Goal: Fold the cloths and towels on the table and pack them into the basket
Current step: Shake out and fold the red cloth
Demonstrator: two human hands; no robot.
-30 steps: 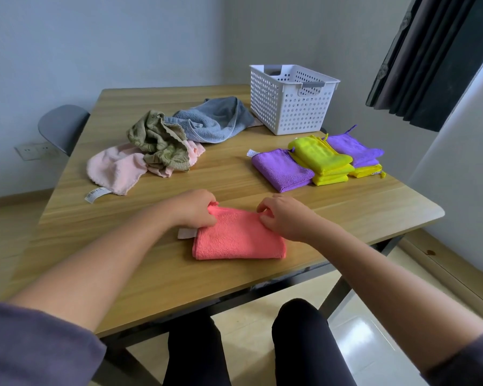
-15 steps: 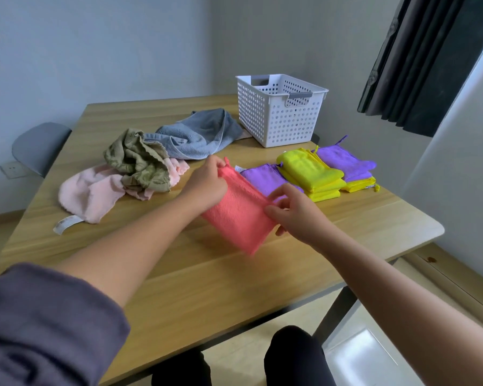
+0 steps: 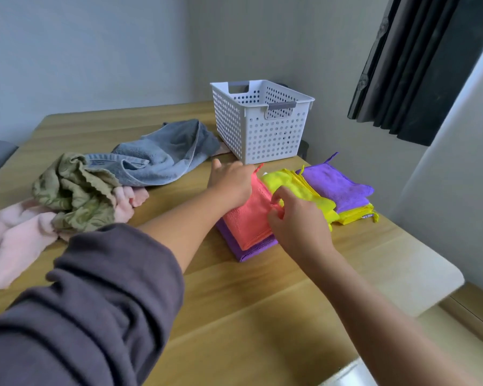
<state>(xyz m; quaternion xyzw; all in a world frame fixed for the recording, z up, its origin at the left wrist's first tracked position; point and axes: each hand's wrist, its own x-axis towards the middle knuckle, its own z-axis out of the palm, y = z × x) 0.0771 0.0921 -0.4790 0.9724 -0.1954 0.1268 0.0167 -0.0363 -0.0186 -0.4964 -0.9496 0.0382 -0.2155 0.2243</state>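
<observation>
Colour rundown from my seat. The coral cloth (image 3: 248, 218) is plain salmon-pink with no print. The near purple cloth (image 3: 251, 253) is solid violet, same shade as the far purple cloth (image 3: 338, 188). The neon yellow cloth (image 3: 299, 188) is a loud lemon-lime, and the bottom yellow cloth (image 3: 354, 215) is a touch warmer. The basket (image 3: 262, 129) is white, dotted all over with round holes, with grey handle grips. The blue towel (image 3: 165, 160) is a dusty grey-blue, the olive cloth (image 3: 76, 190) has a faint leafy pattern, and the pink towel (image 3: 14, 240) is pale baby pink. The table (image 3: 248, 316) is light oak with grain streaks. My sleeve (image 3: 95, 302) is dark purplish-grey and the curtain (image 3: 418, 65) is charcoal.
</observation>
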